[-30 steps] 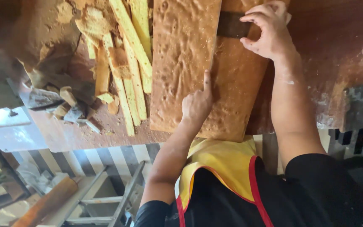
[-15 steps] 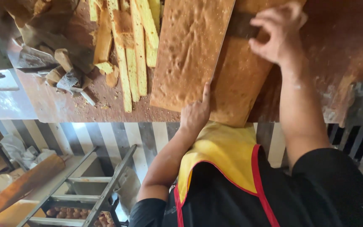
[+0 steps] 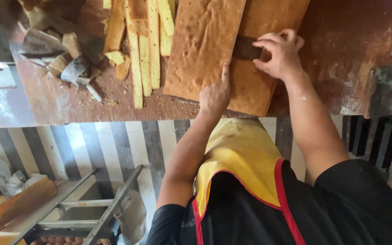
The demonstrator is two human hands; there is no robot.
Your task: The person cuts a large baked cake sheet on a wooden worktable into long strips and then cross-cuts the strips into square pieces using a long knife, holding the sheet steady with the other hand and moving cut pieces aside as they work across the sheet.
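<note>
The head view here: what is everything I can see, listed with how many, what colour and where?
Flat brown sponge cake slab: one, golden brown, centre of the worktop.
Dark knife handle: one, dark brown, on the slab under the right hand.
Long yellow cake strips: several, yellow with brown crust, left of the slab.
Cake offcuts and grey paper scraps: a heap, far left.
Reddish-brown worktop: one, crumb-strewn.
Metal rack: one, grey, lower left.
Yellow apron with red edging: one.
Left hand: forefinger on the slab.
Right hand: grips the handle.

Pale cake strips (image 3: 144, 50) lie heaped on the brown worktable (image 3: 341, 41), crumpled paper scraps (image 3: 69, 59) beside them. Striped floor (image 3: 114, 140) below; metal rack (image 3: 82, 213) lower left.
</note>
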